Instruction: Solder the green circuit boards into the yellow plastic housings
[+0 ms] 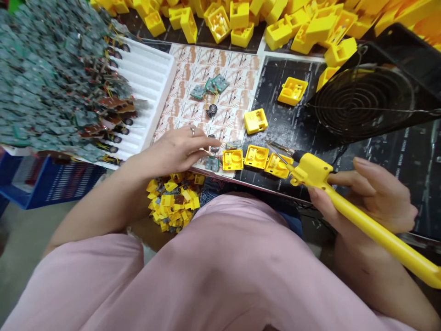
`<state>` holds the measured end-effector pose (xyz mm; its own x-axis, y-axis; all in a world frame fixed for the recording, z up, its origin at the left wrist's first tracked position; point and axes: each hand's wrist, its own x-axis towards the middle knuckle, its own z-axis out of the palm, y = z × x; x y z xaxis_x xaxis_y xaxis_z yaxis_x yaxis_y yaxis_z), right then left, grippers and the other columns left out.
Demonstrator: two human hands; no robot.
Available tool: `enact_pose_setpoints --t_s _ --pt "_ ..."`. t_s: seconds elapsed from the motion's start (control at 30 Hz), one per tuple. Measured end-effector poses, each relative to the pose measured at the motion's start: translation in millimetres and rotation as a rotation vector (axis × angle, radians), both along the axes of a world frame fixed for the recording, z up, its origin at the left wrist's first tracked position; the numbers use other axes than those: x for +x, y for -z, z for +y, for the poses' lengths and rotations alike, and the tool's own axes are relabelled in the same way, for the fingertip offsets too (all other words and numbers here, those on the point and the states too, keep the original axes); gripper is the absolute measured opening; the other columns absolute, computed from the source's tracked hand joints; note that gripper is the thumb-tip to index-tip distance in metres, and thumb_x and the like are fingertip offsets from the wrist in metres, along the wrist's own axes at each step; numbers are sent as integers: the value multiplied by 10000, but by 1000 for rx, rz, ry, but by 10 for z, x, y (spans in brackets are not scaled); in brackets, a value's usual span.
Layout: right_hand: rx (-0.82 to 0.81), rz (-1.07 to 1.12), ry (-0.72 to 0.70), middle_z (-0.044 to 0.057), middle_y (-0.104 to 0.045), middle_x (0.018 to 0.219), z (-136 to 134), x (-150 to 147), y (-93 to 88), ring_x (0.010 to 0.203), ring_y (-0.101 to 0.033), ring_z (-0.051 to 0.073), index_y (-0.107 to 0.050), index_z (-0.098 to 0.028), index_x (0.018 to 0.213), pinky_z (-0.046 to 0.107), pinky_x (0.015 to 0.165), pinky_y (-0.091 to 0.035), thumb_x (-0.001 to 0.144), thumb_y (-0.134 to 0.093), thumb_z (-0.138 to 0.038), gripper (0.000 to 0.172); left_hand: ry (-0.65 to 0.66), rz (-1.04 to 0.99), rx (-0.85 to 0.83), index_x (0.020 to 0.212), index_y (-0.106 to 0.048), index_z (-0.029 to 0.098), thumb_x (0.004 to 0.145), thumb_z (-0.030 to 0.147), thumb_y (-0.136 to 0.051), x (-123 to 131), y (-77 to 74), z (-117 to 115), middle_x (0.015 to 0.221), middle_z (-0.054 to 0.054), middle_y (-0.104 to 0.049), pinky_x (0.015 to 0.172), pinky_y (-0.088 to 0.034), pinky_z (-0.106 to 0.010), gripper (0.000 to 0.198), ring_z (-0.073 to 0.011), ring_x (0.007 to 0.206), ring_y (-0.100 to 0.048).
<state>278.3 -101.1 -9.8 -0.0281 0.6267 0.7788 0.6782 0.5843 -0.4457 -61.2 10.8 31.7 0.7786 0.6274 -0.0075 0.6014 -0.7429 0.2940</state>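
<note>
My right hand (375, 197) is closed around a yellow soldering gun (315, 169), whose metal tip points left over a row of open yellow plastic cases. Of these, the right case (278, 165) lies under the tip, with the middle case (257, 156) and left case (233, 160) beside it. My left hand (186, 146), with a ring on one finger, has its fingers stretched out over a small black round speaker (214, 149). Its index finger crosses the speaker. Just below the fingertips lies a grey-green circuit board (212, 163).
Heaped circuit boards with wired speakers fill a white ribbed tray (146, 76) at left. Further boards (217, 84) and a loose speaker (212, 110) lie ahead. Two yellow cases (256, 121) (292, 90), a black fan (361, 101) and piled yellow cases (239, 16) stand beyond.
</note>
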Motion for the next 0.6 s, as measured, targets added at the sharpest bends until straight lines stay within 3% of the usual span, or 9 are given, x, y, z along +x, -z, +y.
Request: enact_pose_setpoints --t_s 0.13,0.27,0.37,0.47,0.6 --pt "-3 -18 30 20 -757 1061 -16 -40 -7 534 -683 140 -561 -322 1376 207 403 -514 639 -889 -233 811 66 -65 45 1093 -733 196 992 317 -470 146 127 -56 889 -49 -729 766 -491 -270 307 -159 819 -652" --pt "11 17 9 39 -758 1089 -21 -45 -2 531 -686 151 -588 -290 1354 223 428 -544 613 -898 -199 808 -19 -188 71 932 -745 194 972 292 -518 410 161 -18 869 -22 -733 777 -488 -270 250 -144 812 -660" --pt "29 44 -11 45 -762 1078 -11 -17 3 512 -678 146 -608 -280 1332 223 425 -545 607 -895 -171 788 -46 -238 -32 920 -743 199 941 295 -563 583 190 19 934 -19 -738 831 -491 -285 205 -148 871 -661" --pt "9 71 9 33 -765 1069 -32 22 2 508 -676 147 -615 -300 1321 227 405 -532 621 -890 -178 762 -72 -187 -101 907 -750 210 917 308 -597 676 233 32 918 -17 -739 919 -477 -348 182 -176 938 -640" --pt "-109 142 16 44 -774 990 -146 93 -5 542 -690 162 -643 -292 1291 211 363 -489 605 -906 -205 740 -78 -136 21 931 -761 272 933 284 -563 694 251 -43 881 -5 -721 1083 -377 -530 198 -199 988 -602"
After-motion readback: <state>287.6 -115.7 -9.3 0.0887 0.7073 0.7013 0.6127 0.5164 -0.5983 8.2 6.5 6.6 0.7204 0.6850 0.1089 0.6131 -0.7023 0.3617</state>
